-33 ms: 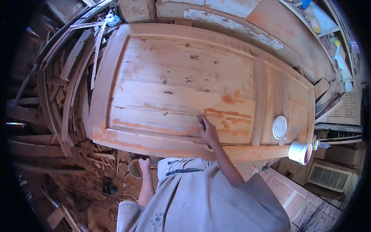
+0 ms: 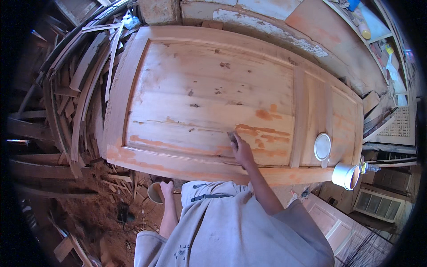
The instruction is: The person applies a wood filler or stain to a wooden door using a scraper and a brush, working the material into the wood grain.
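A large paneled wooden door (image 2: 178, 89) lies flat in front of me, with orange-brown filler smears (image 2: 262, 131) and dark knots on its panel. My right hand (image 2: 243, 153) is closed on a small putty knife (image 2: 231, 136), its blade at the left end of a filler streak. Low at the door's near edge, my left hand (image 2: 167, 188) grips the rim of a round tan container (image 2: 155, 193); what is inside it cannot be made out.
A white round lid (image 2: 322, 147) lies on the door's right part. Beside it, a white tub (image 2: 344, 175) sits at the near right corner. Scrap boards (image 2: 84, 98) are stacked at the left. Another door (image 2: 324, 218) is at the lower right, and sawdust covers the floor.
My right hand and the putty knife have shifted very slightly to the right. Otherwise nothing visibly differs.
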Motion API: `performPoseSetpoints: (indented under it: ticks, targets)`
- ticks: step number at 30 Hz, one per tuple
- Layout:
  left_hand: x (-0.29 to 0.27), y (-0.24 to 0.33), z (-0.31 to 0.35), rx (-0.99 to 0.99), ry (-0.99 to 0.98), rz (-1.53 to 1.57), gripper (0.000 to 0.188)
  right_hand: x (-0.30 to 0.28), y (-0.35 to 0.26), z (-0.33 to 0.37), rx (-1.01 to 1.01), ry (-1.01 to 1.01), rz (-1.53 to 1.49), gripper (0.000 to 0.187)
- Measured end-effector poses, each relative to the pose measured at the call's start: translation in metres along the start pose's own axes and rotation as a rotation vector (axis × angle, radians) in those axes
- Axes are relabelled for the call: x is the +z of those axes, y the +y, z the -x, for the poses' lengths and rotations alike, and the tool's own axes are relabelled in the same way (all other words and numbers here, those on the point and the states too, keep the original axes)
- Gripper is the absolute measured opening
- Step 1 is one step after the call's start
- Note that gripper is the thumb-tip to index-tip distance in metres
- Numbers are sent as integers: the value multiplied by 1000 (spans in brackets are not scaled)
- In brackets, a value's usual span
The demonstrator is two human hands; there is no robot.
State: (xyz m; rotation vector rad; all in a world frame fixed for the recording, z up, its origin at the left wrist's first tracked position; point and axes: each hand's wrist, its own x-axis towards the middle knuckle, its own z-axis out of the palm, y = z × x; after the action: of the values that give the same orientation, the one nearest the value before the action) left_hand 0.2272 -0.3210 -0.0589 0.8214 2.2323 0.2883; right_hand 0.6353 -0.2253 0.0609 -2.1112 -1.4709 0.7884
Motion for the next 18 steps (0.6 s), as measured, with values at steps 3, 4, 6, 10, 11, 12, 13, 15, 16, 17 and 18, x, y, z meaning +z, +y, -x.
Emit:
performPoseSetpoints:
  ticks: [3, 4, 6, 10, 11, 12, 13, 15, 16, 17, 18]
  targets:
    - [-4, 4, 16, -9, -82, 69, 33, -30, -10, -28, -195, -127, 236, 43]
    - [-1, 21, 19, 15, -120, 102, 34, -44, -8, -39, -165, -104, 244, 43]
    - [-3, 12, 22, 93, -131, 172, 34, -54, -20, -65, -218, -221, 287, 35]
    - [-4, 8, 29, 45, -15, 27, 31, -72, -31, -73, -156, -385, 447, 26]
    - [-4, 4, 31, 59, -10, 27, 31, -72, -27, -74, -159, -389, 448, 26]
    - [-4, 0, 34, 73, -4, 26, 31, -72, -23, -75, -177, -394, 484, 26]
    - [-3, -5, 38, 69, -3, 27, 31, -73, -19, -75, -196, -398, 520, 25]
    - [3, -18, 45, 9, 23, 172, 30, -83, -18, -72, -189, -430, 523, 25]
    - [3, -25, 49, 7, 29, 175, 30, -88, -17, -70, -178, -458, 523, 24]
    - [3, -30, 51, -23, -3, 168, 30, -90, -10, -67, -182, -453, 523, 24]
    - [3, -22, 54, -53, -34, 165, 30, -92, -3, -65, -190, -428, 524, 24]
